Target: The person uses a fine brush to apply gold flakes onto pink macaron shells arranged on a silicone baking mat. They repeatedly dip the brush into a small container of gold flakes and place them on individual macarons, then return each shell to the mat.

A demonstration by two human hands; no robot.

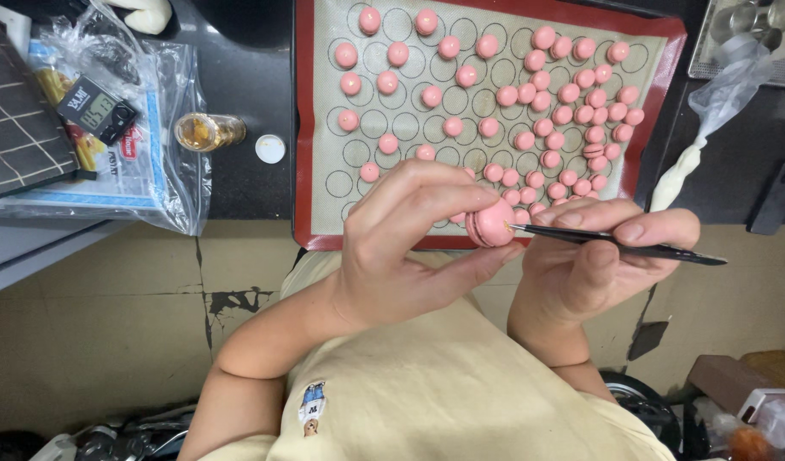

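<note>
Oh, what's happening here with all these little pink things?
A person is working over a baking mat covered with small pink macaron shells. Their left hand holds one filled pink macaron pinched between fingers and thumb. Their right hand holds a thin dark brush, with its tip touching the macaron's top. A filled piping bag lies to the right of the mat, a small open jar and its white lid to the left.
</note>
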